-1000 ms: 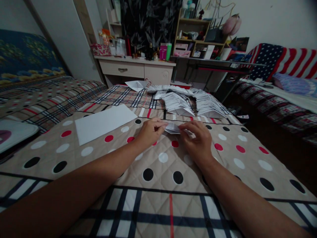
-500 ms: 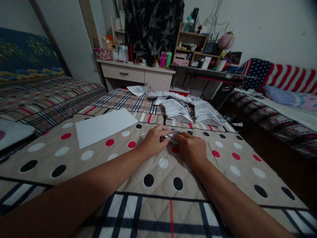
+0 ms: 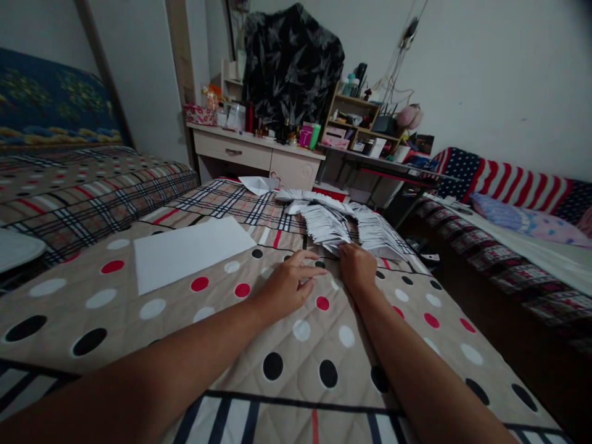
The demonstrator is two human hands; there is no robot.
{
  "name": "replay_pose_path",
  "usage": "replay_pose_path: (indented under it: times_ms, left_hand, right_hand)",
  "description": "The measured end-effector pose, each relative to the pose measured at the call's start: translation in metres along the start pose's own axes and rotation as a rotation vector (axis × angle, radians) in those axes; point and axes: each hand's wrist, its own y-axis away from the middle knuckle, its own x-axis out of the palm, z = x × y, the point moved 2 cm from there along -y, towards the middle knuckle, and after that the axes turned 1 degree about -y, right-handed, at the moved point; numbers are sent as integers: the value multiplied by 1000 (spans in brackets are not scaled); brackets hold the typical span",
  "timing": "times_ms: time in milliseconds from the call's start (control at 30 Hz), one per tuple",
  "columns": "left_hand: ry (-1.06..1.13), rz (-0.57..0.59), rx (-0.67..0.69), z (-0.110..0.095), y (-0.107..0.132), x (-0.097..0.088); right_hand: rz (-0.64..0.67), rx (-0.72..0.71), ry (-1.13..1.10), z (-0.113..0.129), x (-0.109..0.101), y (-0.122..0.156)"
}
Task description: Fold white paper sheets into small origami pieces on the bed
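My left hand [image 3: 289, 285] hovers low over the dotted bedspread, fingers stretched out and apart, holding nothing. Further forward, my right hand [image 3: 357, 269] has its fingers closed on a small folded white paper [image 3: 333, 246], mostly hidden by the hand. This paper is at the near end of a fanned row of folded white papers [image 3: 324, 223]. A second such row [image 3: 377, 229] lies just to the right. On the left, a stack of flat white sheets [image 3: 192, 251] rests on the bed.
Behind the rows lies another long bundle of folded papers [image 3: 314, 198], with a loose white paper [image 3: 258, 185] to its left. The quilted bedspread [image 3: 250, 364] drops off at the right. A dresser [image 3: 231, 148] and a cluttered shelf [image 3: 354, 114] stand beyond the bed.
Both hands were together on a small folded paper. Since then my right hand has carried it forward to the left-hand row, and my left hand has let go and opened. The view has tilted slightly.
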Motion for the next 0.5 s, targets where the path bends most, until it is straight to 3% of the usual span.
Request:
replay_pose_path:
  times_ms: [167,333,500]
  left_hand:
    - [-29,73,-28,-2,0,2]
    - [-61,108,-24,-4,0,3]
    - [-84,157,-41,0,-1,4]
  right_hand:
    - [68,9,47,7,9,-7]
    - [55,-88,41,15,14,3]
    - [82,-93,70,17,20,10]
